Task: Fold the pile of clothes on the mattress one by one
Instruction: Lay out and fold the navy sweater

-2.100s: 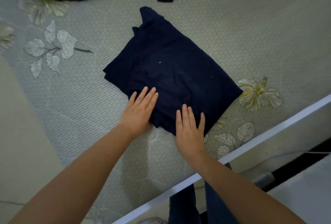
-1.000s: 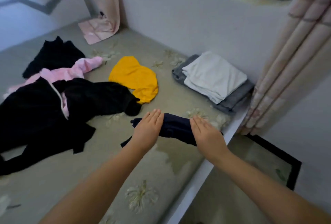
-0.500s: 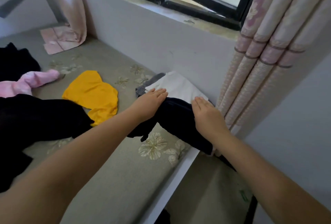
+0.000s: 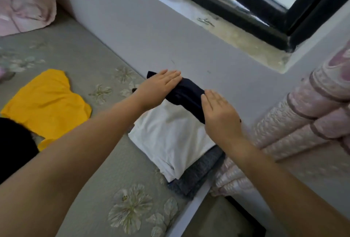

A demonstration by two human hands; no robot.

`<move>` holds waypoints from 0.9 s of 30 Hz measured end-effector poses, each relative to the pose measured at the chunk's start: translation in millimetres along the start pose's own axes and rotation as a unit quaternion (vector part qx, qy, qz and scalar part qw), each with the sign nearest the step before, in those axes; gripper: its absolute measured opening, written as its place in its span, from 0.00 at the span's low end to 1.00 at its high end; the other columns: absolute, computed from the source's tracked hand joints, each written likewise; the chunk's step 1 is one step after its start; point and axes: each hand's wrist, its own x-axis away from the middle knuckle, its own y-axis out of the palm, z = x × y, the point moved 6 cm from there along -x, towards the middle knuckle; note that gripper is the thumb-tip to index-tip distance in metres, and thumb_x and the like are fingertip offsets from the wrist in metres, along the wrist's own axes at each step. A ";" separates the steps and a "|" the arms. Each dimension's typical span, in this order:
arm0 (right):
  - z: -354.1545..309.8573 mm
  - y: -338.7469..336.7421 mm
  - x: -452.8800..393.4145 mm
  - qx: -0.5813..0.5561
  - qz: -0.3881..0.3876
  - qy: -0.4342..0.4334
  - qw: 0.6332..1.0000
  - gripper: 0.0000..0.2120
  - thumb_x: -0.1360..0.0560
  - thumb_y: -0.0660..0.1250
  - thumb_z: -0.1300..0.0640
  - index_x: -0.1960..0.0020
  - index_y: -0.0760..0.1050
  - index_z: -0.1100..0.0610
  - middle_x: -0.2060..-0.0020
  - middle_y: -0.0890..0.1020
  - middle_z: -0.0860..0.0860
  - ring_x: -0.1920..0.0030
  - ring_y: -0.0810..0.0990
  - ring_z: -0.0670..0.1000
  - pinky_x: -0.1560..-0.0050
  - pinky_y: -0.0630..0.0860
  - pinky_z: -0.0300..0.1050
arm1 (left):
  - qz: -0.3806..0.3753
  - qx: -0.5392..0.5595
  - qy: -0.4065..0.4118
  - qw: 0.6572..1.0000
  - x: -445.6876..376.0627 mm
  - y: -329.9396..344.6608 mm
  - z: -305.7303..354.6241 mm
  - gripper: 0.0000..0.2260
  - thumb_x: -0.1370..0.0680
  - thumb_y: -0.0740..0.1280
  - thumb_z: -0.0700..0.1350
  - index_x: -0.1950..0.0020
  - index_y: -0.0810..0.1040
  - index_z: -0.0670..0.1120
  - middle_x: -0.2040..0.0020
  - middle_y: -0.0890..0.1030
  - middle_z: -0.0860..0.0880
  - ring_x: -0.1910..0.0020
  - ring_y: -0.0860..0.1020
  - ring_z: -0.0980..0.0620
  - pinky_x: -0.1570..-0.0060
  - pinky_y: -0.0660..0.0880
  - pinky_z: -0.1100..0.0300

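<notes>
The folded navy garment is carried between both hands above the far end of the white folded garment, close to the wall under the window sill. I cannot tell if it already touches the white one. The left hand lies on its far left end with the fingers straight on top. The right hand holds its near right end in the same flat way. The thumbs are hidden, probably under the cloth, so the fold is kept flat and does not open during the carrying.

The white garment lies on a grey folded garment at the right edge of the mattress, beside the pink curtain. This seems to be the stack for finished pieces, so the navy one probably goes on top.

To the left, a yellow garment lies spread and not folded, and a black garment shows at the left edge. These, I judge, wait for their turn.
</notes>
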 end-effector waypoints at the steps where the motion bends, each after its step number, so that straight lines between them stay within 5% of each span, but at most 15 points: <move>1: 0.7 16.4 -1.3 -0.005 0.004 -0.006 1.000 0.14 0.33 0.61 0.69 0.50 0.79 0.70 0.53 0.82 0.65 0.52 0.82 0.61 0.54 0.79 0.55 | 0.031 -0.016 0.015 0.999 -3.7 11.9 -5.0 0.21 0.31 0.64 0.28 0.38 0.70 0.30 0.38 0.73 0.32 0.39 0.73 0.34 0.37 0.65 0.45; 3: -8.4 60.3 11.1 -0.015 -0.025 -0.004 1.000 0.14 0.33 0.63 0.69 0.50 0.80 0.69 0.51 0.82 0.64 0.50 0.82 0.60 0.52 0.80 0.54 | 0.016 -0.040 0.028 0.999 3.0 54.9 -7.2 0.22 0.30 0.61 0.27 0.36 0.69 0.31 0.36 0.72 0.33 0.38 0.72 0.35 0.36 0.64 0.45; 5: -24.8 113.9 34.7 -0.033 -0.141 0.018 0.989 0.18 0.33 0.67 0.66 0.43 0.76 0.68 0.44 0.78 0.65 0.43 0.78 0.59 0.46 0.78 0.51 | -0.141 -0.048 0.005 0.989 23.3 123.1 -5.4 0.25 0.22 0.54 0.31 0.26 0.53 0.38 0.25 0.55 0.40 0.26 0.55 0.45 0.28 0.46 0.54; 8: -53.1 204.1 96.2 -0.082 -0.434 0.038 0.896 0.30 0.21 0.57 0.56 0.26 0.46 0.63 0.25 0.47 0.60 0.25 0.48 0.56 0.27 0.53 0.52 | -0.356 -0.057 -0.024 0.932 71.1 217.0 11.6 0.26 0.19 0.49 0.37 0.25 0.41 0.43 0.24 0.43 0.46 0.25 0.42 0.49 0.28 0.41 0.54; 10: -67.0 241.1 130.2 -0.091 -0.512 0.032 0.854 0.31 0.20 0.53 0.53 0.26 0.38 0.61 0.26 0.38 0.56 0.26 0.39 0.55 0.27 0.45 0.52 | -0.375 -0.048 -0.061 0.924 93.1 249.5 24.9 0.26 0.20 0.49 0.38 0.26 0.37 0.42 0.24 0.40 0.45 0.25 0.41 0.48 0.28 0.42 0.54; 15: -72.6 269.0 155.6 -0.092 -0.474 0.043 0.874 0.31 0.20 0.50 0.51 0.26 0.37 0.61 0.26 0.38 0.56 0.26 0.38 0.56 0.27 0.39 0.52 | -0.350 -0.034 -0.132 0.927 124.7 268.5 35.2 0.25 0.18 0.46 0.45 0.27 0.35 0.42 0.25 0.38 0.45 0.26 0.39 0.48 0.28 0.41 0.53; 20: -82.0 244.3 139.8 -0.133 -0.446 0.062 0.883 0.30 0.20 0.53 0.53 0.25 0.42 0.62 0.26 0.42 0.59 0.25 0.44 0.58 0.27 0.44 0.52 | -0.352 0.024 -0.238 0.905 165.9 233.8 36.9 0.24 0.18 0.47 0.45 0.25 0.39 0.44 0.24 0.42 0.47 0.25 0.42 0.49 0.29 0.41 0.54; 27: -200.9 155.9 50.5 -0.237 -0.322 -0.203 0.894 0.24 0.22 0.54 0.56 0.27 0.55 0.59 0.27 0.59 0.57 0.29 0.60 0.54 0.33 0.60 0.50 | -0.270 0.050 -0.532 0.801 290.2 105.9 18.4 0.23 0.18 0.51 0.46 0.25 0.48 0.46 0.24 0.47 0.45 0.25 0.46 0.48 0.28 0.46 0.53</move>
